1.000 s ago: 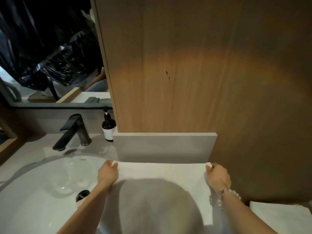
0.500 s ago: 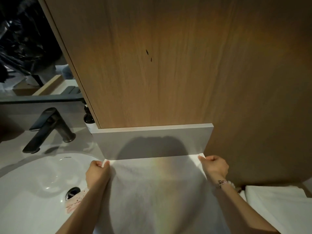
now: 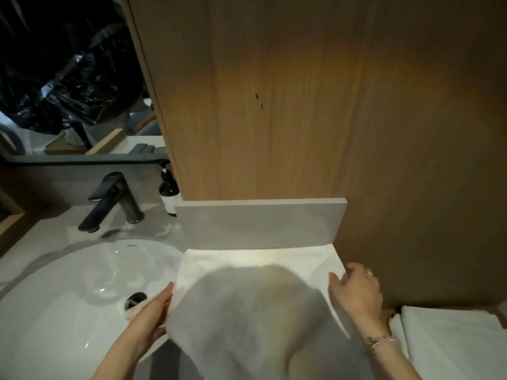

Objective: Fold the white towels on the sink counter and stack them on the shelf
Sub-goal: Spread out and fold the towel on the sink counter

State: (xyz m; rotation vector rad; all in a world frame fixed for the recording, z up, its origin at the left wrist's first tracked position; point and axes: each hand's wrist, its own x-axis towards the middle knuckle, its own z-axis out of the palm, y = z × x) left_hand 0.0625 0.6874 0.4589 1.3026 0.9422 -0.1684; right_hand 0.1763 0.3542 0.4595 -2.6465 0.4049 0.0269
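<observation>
Step in hand, by judgement: first fold of one white towel (image 3: 260,270), spread flat on the sink counter (image 3: 55,234) beside the basin (image 3: 82,283), its far edge against the upstand (image 3: 258,223) at the counter's back edge. Left hand (image 3: 153,319) lays straight, pressed-together fingers along the towel's left edge; right hand (image 3: 356,292) sets its thumb on the right edge, fingers bent beyond it, pinch unconfirmed. Next move calls for an even grip and a square fold.
</observation>
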